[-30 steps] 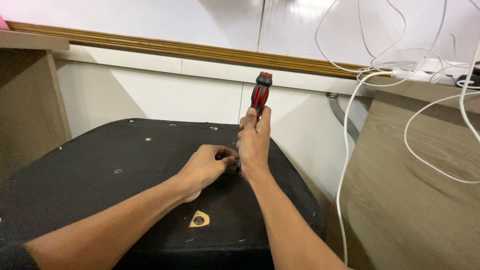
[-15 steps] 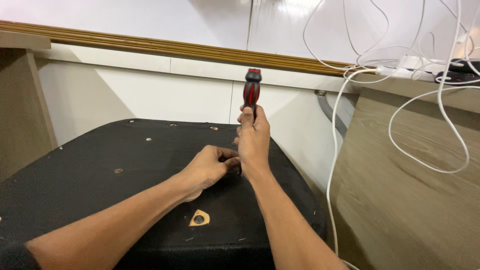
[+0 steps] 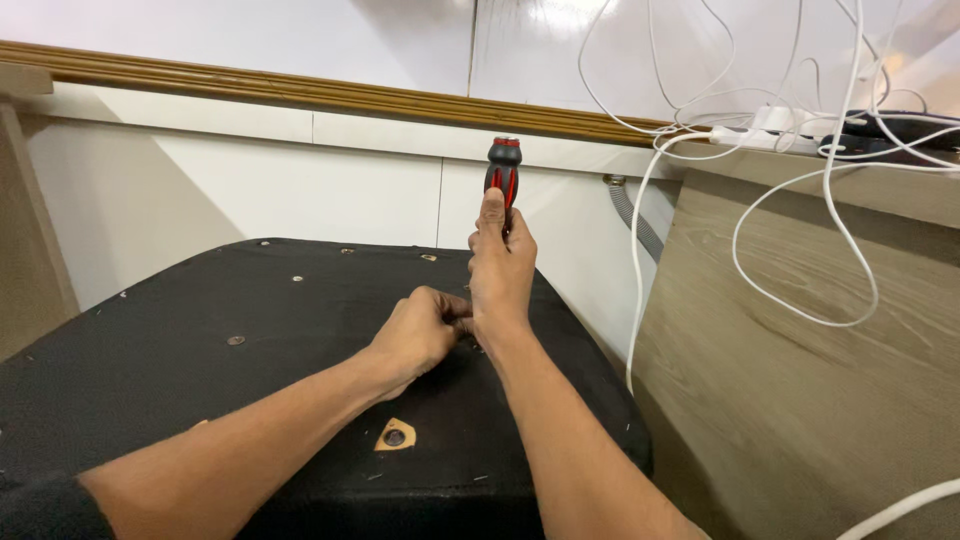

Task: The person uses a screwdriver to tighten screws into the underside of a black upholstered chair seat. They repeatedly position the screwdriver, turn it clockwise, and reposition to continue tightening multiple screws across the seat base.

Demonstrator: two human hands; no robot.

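Right hand (image 3: 502, 272): fingers closed around the lower part of a screwdriver (image 3: 502, 178) with a red and black handle, held upright, handle top pointing up toward the far wall; the shaft and tip are hidden behind the hand, so the contact point below cannot be told. Left hand (image 3: 420, 328): fingers curled shut and pinched at the base of the tool, just left of the right wrist, touching it; what they grip is too small to see. Both hands sit over the far right part of a black fabric-covered panel (image 3: 180, 350), which carries several small screw heads and a cut-out hole with a fitting (image 3: 394, 437) near the forearms. To the right, a wood-grain cabinet side (image 3: 800, 400); white cables (image 3: 800, 290) hang in loops over it from a power strip (image 3: 775, 132) at far right. Behind, a white wall panel with wooden moulding (image 3: 250, 88).
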